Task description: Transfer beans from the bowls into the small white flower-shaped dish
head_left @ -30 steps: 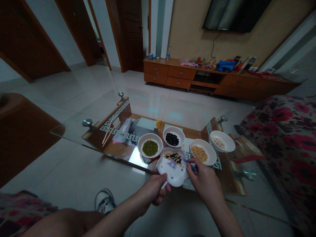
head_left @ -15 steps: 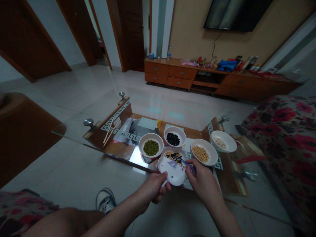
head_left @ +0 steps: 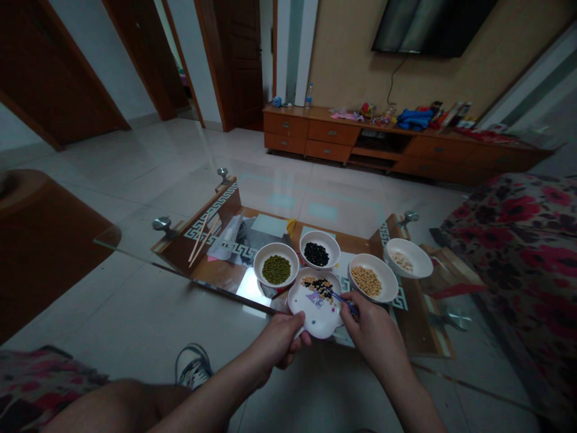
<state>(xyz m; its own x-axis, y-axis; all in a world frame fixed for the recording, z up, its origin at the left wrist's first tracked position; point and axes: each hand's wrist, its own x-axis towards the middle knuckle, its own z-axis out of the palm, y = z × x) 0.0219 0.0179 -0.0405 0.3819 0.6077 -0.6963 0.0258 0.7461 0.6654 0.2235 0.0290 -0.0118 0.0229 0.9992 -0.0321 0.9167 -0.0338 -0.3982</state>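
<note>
My left hand [head_left: 285, 338] is closed on the handle of a white, scallop-edged plate [head_left: 322, 325] with a cartoon print, tilted toward me. Yellow and black beans [head_left: 319, 285] lie mixed on its far half. Between the fingers of my right hand [head_left: 370, 329] is a pair of thin blue tweezers [head_left: 343, 299], their tips among those beans; whether they pinch one is too small to tell. Around the plate stand white bowls holding green mung beans [head_left: 276, 270], black beans [head_left: 316, 254] and yellow soybeans [head_left: 366, 281]. A farther bowl [head_left: 419, 255] contains pale pieces.
The bowls stand on a glass-topped table [head_left: 148, 249] with metal supports. Wooden chopsticks [head_left: 201, 243] lie at its left. Papers [head_left: 243, 234] show beneath the glass. A flowered sofa cover [head_left: 518, 240] is on the right, and a low cabinet [head_left: 331, 138] stands at the back.
My right hand and the tweezers have shifted very slightly to the right, with the tips still over the beans. My left hand and the plate have barely moved.
</note>
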